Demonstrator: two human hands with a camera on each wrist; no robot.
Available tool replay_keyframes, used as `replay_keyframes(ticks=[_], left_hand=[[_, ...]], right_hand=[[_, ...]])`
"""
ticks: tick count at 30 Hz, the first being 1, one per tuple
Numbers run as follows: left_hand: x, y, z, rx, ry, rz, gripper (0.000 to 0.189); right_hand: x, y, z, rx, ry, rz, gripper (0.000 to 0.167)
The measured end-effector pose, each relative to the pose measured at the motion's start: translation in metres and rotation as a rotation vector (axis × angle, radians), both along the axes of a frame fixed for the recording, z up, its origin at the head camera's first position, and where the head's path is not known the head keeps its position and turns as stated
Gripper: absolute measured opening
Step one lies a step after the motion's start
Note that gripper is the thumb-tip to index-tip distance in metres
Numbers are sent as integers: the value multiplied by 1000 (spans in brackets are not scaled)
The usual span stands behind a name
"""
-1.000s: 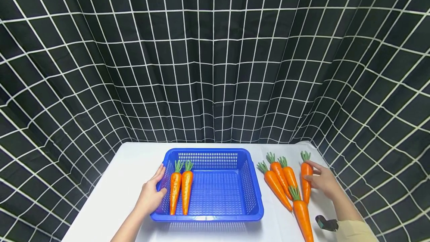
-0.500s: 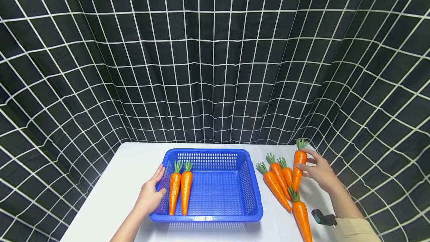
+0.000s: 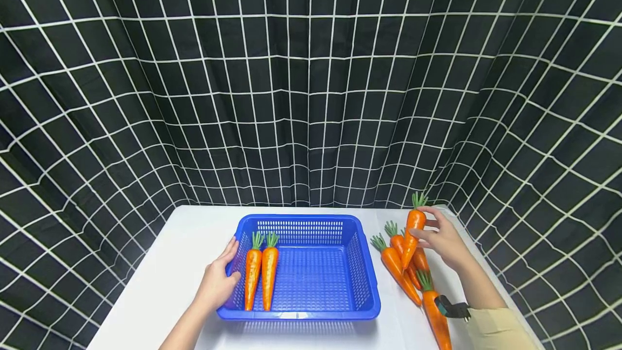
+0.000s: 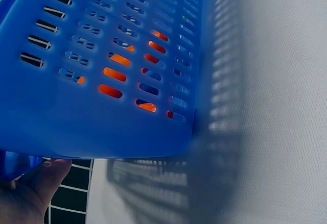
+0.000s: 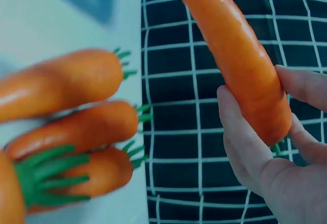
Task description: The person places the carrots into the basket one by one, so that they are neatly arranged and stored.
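Observation:
My right hand point(image 3: 439, 239) pinches a carrot point(image 3: 414, 228) by its thick end, between thumb and fingers. The right wrist view shows this carrot point(image 5: 240, 60) tilted, its narrow end up and its green top mostly hidden. Beneath it on the table lie several more carrots point(image 3: 396, 269), partly covered by the held one. At the blue plastic basket point(image 3: 298, 316), my left hand point(image 3: 218, 282) grips the left rim, with the thumb over the edge. Two carrots point(image 3: 252, 280) lie side by side inside, on the left; orange shows through the slots of the basket wall point(image 4: 102, 127).
A white table point(image 3: 160, 280) bears the basket and the loose carrots. One carrot point(image 3: 437, 317) lies nearest the front, close to the right forearm and its wrist camera point(image 3: 452, 307). A black curtain with a white grid point(image 3: 311, 96) encloses the back and sides.
My right hand has lifted the carrot from the right side of the pile and carried it left, above the other carrots. The left hand and the basket stay where they were.

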State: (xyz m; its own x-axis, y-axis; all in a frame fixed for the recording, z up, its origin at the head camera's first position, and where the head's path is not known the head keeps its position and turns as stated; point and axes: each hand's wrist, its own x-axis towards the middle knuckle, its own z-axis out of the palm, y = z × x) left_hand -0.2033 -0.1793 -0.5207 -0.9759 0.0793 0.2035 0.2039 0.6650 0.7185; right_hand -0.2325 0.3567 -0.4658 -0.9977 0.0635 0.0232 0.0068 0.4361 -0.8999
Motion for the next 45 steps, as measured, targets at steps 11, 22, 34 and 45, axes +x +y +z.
replay_keyframes(ticks=[11, 22, 34, 45], left_hand=[[-2, 2, -3, 4, -11, -11, 75], [1, -4, -1, 10, -19, -1, 74], [-3, 0, -4, 9, -18, -7, 75], [-1, -2, -3, 13, -12, 0, 75]], right_hand=[[-6, -52, 22, -117, -5, 73, 74], [-27, -179, 20, -279, -42, 344, 60], [-35, -252, -12, -192, -197, 553, 44], [-35, -280, -42, -76, -358, 574, 48]])
